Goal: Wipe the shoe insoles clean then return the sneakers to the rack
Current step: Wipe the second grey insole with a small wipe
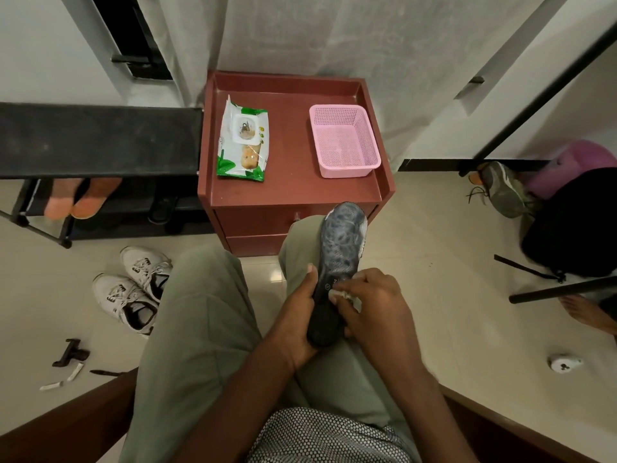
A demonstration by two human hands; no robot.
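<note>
A dark worn insole (340, 248) rests lengthwise on my right thigh, toe end pointing away from me. My left hand (297, 315) grips its heel end from the left side. My right hand (374, 305) presses a crumpled white wipe (340, 295) against the insole's middle. A pair of white sneakers (133, 292) stands on the floor to my left. The black shoe rack (96, 138) stands at the left, with orange shoes (80, 198) on a lower shelf. A pack of wet wipes (242, 142) lies on the red-brown cabinet (293, 192).
A pink mesh basket (344, 140) sits on the cabinet's right half. A grey-green sneaker (500, 188) and a black bag (574, 222) lie at the right, near another person's bare foot (587, 312). Small black and white items (71, 359) lie on the floor at the left.
</note>
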